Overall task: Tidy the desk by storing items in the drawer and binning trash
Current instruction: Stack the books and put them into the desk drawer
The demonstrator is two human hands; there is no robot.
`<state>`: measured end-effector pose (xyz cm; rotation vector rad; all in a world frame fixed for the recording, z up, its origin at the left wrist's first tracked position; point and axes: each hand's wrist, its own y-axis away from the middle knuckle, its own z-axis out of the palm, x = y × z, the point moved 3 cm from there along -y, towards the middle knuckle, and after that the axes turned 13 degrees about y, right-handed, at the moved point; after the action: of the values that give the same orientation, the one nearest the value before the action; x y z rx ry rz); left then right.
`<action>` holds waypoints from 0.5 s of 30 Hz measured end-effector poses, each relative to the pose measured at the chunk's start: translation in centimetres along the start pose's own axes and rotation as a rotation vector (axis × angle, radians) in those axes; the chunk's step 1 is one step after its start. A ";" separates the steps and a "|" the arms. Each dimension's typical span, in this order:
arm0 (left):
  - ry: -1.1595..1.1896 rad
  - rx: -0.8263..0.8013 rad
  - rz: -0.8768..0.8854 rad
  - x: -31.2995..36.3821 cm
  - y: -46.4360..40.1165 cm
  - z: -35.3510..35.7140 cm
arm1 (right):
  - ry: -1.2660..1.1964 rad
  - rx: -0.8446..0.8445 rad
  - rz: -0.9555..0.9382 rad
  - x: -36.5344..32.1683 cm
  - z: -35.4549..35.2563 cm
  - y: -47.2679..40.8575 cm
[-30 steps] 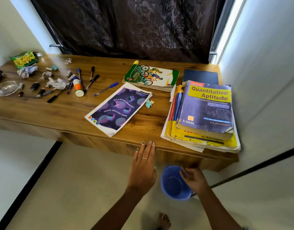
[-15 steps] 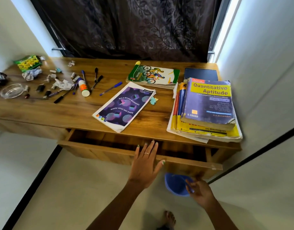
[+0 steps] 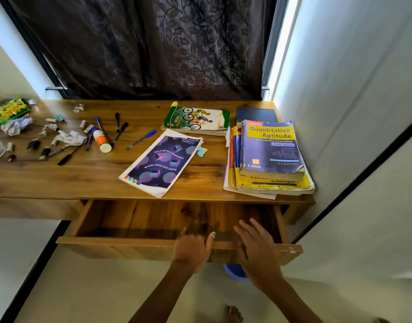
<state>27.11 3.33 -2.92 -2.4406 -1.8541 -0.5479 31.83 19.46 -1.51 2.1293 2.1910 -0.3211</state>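
Drawer (image 3: 153,220) open toward viewer — long axis left-right, both hands at front.

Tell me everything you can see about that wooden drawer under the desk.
The drawer is warm brown wood with visible grain, like the desk it slides from. It stands pulled well out, and what shows of its inside holds nothing. Its front panel is plain, with no handle visible. The left hand grips the front edge; the right hand hovers flat above it, blurred. A blue bin peeks out below.
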 end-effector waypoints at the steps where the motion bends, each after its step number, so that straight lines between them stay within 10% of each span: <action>1: 0.017 -0.010 -0.014 0.1 0.4 -0.1 | -0.005 -0.128 -0.012 -0.2 0.5 -0.2; 15: 0.092 0.092 0.099 -0.1 8.3 2.2 | 0.130 -0.396 -0.052 -2.4 -0.1 7.3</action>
<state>35.44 1.33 -3.47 -2.3898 -1.6761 -0.5458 39.24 17.23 -1.65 1.9244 2.1542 0.2382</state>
